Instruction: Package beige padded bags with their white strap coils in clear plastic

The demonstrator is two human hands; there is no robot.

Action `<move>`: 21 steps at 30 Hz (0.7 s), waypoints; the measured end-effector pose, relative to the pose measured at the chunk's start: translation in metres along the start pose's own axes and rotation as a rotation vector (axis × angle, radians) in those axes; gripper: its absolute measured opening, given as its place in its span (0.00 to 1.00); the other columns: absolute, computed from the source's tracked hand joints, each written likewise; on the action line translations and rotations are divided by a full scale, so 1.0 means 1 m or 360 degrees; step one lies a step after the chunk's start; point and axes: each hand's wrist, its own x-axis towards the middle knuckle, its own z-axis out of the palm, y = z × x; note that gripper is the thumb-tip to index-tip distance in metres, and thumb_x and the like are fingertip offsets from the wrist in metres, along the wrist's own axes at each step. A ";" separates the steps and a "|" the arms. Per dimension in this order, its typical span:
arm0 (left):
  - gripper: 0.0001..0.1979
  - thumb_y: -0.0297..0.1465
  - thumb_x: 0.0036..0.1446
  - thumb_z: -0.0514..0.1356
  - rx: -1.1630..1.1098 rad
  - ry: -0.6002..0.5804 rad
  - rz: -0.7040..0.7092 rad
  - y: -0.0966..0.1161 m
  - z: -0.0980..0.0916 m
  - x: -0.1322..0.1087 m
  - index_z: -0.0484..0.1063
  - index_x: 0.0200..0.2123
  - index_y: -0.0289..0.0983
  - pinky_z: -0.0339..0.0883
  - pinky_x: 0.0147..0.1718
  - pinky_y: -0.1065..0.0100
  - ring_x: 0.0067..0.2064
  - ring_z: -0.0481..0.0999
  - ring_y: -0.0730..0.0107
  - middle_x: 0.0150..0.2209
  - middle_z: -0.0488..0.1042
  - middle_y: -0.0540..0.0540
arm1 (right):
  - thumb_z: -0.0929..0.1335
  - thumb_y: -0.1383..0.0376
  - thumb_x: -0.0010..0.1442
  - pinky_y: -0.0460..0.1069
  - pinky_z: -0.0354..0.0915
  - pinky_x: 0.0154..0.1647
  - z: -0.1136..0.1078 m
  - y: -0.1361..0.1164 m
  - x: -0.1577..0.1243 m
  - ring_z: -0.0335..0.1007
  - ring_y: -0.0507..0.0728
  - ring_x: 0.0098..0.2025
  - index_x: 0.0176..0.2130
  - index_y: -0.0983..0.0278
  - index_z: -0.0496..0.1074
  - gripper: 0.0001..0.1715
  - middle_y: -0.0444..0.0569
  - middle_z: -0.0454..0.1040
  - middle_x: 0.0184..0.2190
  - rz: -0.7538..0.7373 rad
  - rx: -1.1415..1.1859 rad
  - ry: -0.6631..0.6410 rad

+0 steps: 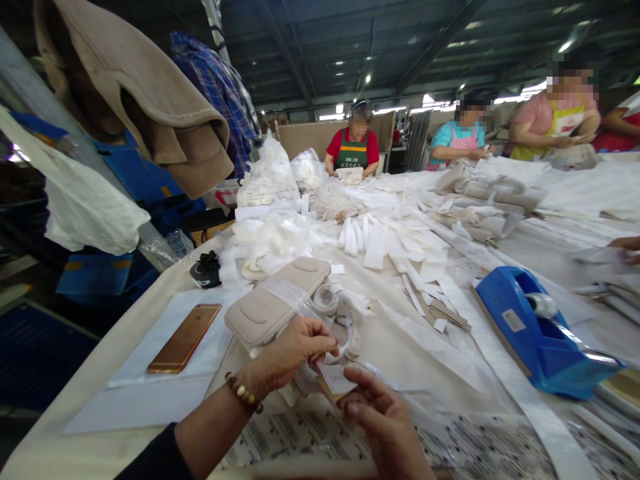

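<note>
A small pale card (336,379) is pinched between the thumb and fingers of the right hand (377,407), near the table's front edge. The left hand (297,347) is curled, its fingertips drawn close together just above the card; whether anything is gripped there cannot be told. The wrist is circled by a beaded bracelet (244,393).

Just beyond the left hand a beige case (263,310) is crossed by a clear band, its near corner hidden by that hand. A coiled strap (327,298) is partly covered by wrapping. Paper to the left is topped by a phone (185,339) (screen dark); the right is taken up by a blue tape dispenser (530,327). Farther off, white strips (377,247) are heaped. Another person's hand (626,245) is blurred and cut off at the right edge.
</note>
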 end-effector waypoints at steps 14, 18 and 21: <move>0.13 0.36 0.39 0.65 -0.0298 0.0037 0.0110 -0.005 -0.012 0.006 0.74 0.24 0.30 0.45 0.18 0.74 0.16 0.57 0.85 0.29 0.76 0.42 | 0.61 0.61 0.63 0.41 0.63 0.27 0.002 -0.006 0.011 0.73 0.51 0.26 0.33 0.62 0.76 0.16 0.45 0.76 0.25 -0.1257 -0.1956 0.0268; 0.13 0.34 0.40 0.65 -0.0193 0.0062 0.0175 -0.005 -0.013 -0.001 0.76 0.27 0.29 0.50 0.18 0.75 0.17 0.61 0.82 0.25 0.75 0.45 | 0.56 0.61 0.65 0.42 0.59 0.21 0.013 -0.011 0.014 0.71 0.50 0.20 0.30 0.63 0.74 0.22 0.43 0.73 0.20 -0.1472 -0.2274 0.0349; 0.14 0.35 0.42 0.63 -0.0028 0.0068 0.0189 -0.003 -0.010 -0.007 0.77 0.30 0.30 0.55 0.19 0.74 0.18 0.64 0.78 0.22 0.73 0.47 | 0.54 0.62 0.66 0.44 0.56 0.19 0.020 -0.014 0.016 0.70 0.51 0.18 0.31 0.61 0.74 0.24 0.42 0.73 0.18 -0.1589 -0.2431 0.0421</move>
